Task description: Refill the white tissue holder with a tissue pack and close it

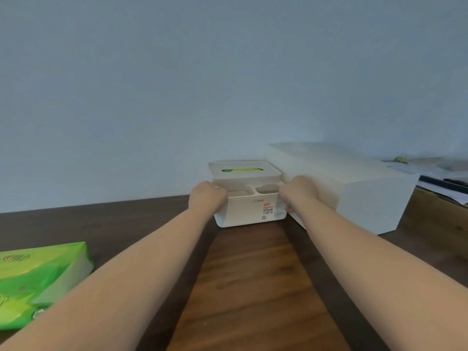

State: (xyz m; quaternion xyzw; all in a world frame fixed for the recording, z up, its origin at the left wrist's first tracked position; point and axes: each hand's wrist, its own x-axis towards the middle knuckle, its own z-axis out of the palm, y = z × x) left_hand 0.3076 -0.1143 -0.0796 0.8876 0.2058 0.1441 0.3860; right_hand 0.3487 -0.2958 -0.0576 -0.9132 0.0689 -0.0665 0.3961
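- Head view: the fingers of the left hand (208,196) curl over the left end of the white plastic tissue holder (249,211), closed on its rim; the fingertips themselves are hidden behind the knuckles.
- The right hand (298,192) clasps the holder's right end the same way, its fingers wrapped round the edge and partly out of sight.
- The holder stands on the dark wooden desk (253,287) close to the pale blue wall, with two open trays along its near side and a barcode label on its front face.
- Its flat white lid (244,169) sits on top and looks closed; through the lid's slot a green tissue pack inside the holder (241,170) shows, so the refill appears done.
- A large white cardboard box (342,188) stands just beside the holder on the right, touching or nearly touching the right hand.
- A second green plastic-wrapped tissue pack (38,282) lies well apart at the left desk edge.
- Risk: if the lid is not seated all round, squeezing or shifting the holder by its ends could pop it up.
- Risk: sliding the holder rightward could pinch the right hand against the box or nudge the box.
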